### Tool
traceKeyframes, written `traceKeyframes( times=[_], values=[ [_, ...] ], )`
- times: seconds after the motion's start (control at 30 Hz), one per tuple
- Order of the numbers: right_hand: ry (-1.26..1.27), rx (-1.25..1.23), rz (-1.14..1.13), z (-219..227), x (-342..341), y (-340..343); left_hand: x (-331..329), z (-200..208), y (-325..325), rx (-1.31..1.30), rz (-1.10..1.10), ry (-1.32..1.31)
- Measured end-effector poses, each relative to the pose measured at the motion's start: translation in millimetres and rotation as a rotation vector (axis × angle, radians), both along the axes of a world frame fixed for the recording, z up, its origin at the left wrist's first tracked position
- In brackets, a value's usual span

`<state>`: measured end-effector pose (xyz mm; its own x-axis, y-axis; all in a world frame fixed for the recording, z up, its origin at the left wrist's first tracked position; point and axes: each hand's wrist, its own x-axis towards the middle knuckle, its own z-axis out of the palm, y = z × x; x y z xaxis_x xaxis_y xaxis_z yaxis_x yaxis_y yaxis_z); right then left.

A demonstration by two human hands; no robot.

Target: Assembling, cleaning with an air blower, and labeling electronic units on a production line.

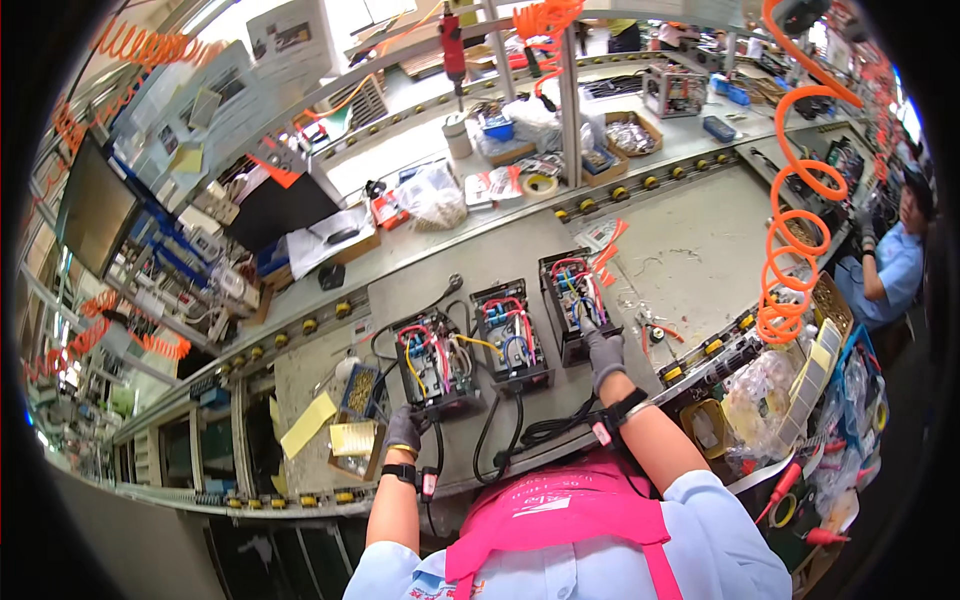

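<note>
Three open black electrical units with exposed boards and coloured wires stand in a row on a grey board (420, 285). At the front corner of the left unit (436, 362), my grey-gloved left hand (405, 428) has its fingers curled against the edge, beside a black power cable (438, 450). My grey-gloved right hand (606, 356) grips the front end of the right unit (575, 290); its fingertips are partly lost among the wires. Between them sits the middle unit (512, 335), touched by neither hand. Coiled black cable (555, 428) lies near my right wrist.
Left of the board are a box of small brass-coloured parts (360, 388) and yellow paper (308, 424). An orange coiled hose (790, 230) hangs at right, where a co-worker (893, 255) sits. A red screwdriver (453, 50) hangs above. Roller rails (640, 188) border the bench.
</note>
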<state>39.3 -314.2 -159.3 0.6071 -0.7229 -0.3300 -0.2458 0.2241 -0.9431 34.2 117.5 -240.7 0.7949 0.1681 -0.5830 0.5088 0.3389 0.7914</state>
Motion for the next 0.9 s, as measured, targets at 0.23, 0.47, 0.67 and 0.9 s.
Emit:
traceKeyframes(
  times=[0.23, 0.47, 0.67, 0.9],
  values=[
    [0.233, -0.259, 0.144, -3, -6, -1, 18, -28, 15, 1.473, -1.129, -0.676],
    [0.131, -0.239, 0.322, -10, 4, -40, 6, 4, -15, 1.411, -1.379, -0.702],
    [0.025, -0.222, 0.539, -9, 53, -87, 0, 15, -33, 0.817, -0.975, -0.418],
    [-0.055, -1.117, 0.087, 8, 29, -42, 9, -9, -7, 1.120, -1.212, -0.809]
  ],
)
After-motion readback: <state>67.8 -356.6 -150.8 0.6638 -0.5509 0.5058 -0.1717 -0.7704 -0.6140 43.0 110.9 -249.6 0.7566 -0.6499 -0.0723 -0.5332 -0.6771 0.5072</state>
